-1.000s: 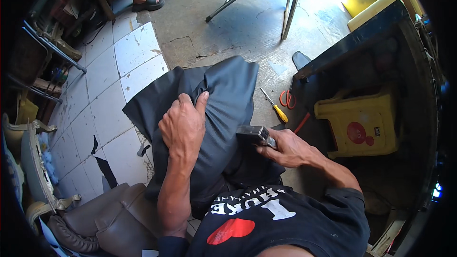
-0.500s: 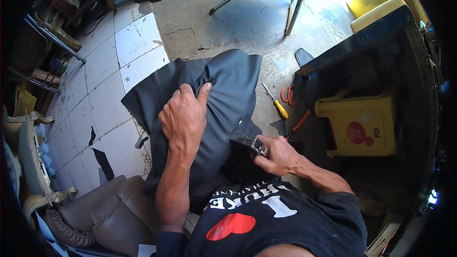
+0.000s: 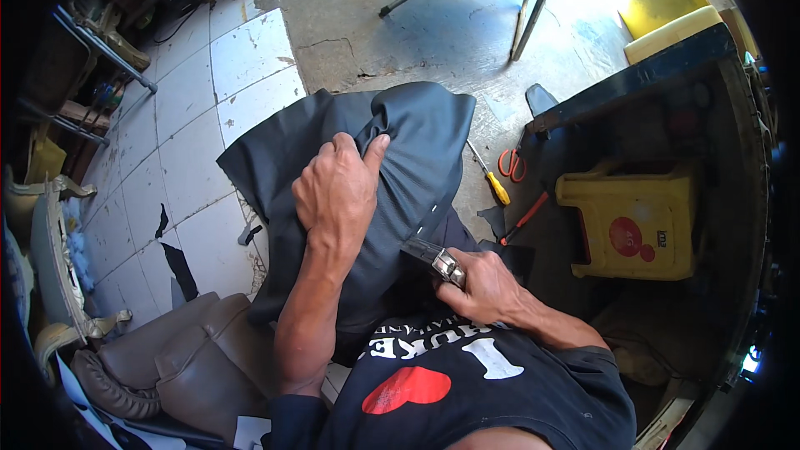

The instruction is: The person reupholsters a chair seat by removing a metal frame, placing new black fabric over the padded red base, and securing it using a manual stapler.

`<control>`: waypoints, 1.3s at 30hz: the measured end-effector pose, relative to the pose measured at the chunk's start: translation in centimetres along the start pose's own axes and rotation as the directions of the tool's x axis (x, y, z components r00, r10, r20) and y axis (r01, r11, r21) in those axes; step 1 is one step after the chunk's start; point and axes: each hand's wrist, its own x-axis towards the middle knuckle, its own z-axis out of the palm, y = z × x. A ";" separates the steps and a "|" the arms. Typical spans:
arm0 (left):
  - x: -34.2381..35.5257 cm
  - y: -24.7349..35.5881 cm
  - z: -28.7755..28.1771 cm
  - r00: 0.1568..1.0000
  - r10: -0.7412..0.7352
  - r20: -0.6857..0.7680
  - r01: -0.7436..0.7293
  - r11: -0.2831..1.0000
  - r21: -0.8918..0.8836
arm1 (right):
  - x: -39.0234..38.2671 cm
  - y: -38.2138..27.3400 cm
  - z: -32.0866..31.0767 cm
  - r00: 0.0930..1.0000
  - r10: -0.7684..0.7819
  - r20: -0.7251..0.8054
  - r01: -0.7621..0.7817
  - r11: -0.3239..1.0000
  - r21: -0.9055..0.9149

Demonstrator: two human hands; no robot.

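Head view: left hand (image 3: 340, 187) clamps black fabric (image 3: 421, 154). Below and right of that grip, right hand (image 3: 482, 287) clasps a stapler (image 3: 433, 259).

Glare on the upper-right concrete floor (image 3: 583, 25), deep shadow at right, fisheye-bent edges, black corners

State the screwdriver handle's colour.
The handle is yellow, best seen in the head view.

Hands (image 3: 337, 187) grip black sheeting (image 3: 417, 171) and a metal stapler (image 3: 447, 267).
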 end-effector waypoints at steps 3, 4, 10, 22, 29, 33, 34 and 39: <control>0.1 -0.5 -0.1 1.000 -0.006 -0.004 0.007 1.000 0.013 | -1.3 -1.7 -1.0 0.992 -0.122 0.028 0.120 0.991 0.057; 0.0 -0.5 0.0 1.000 -0.002 0.002 0.002 1.000 0.015 | -1.5 -1.4 -0.3 0.984 -0.175 0.041 0.173 0.984 0.036; -0.2 0.0 -0.2 1.000 -0.006 -0.014 0.006 1.000 0.011 | -0.8 -1.5 3.0 0.999 -0.052 0.001 0.052 0.998 -0.047; -0.7 0.1 -0.9 0.999 -0.014 0.033 0.015 0.999 -0.035 | -2.0 -2.0 4.4 0.988 -0.154 -0.015 0.153 0.987 -0.057; -1.1 -0.4 -1.1 1.000 0.001 -0.008 -0.001 0.999 -0.051 | -2.7 -0.1 -4.1 0.997 0.074 0.021 -0.075 0.996 0.044; -1.3 -0.2 -1.1 1.000 0.023 -0.006 -0.023 0.998 -0.058 | -1.1 2.0 -5.8 0.998 -0.003 -0.069 0.004 1.000 0.022; -1.3 -0.1 -1.0 1.000 0.025 -0.014 -0.026 0.998 -0.052 | -0.6 2.0 -5.8 0.998 0.024 -0.051 -0.023 1.000 0.014; -1.3 0.8 -0.6 1.000 0.012 -0.010 -0.012 1.000 -0.020 | 1.8 4.8 -4.9 0.995 0.090 -0.048 -0.092 0.995 -0.034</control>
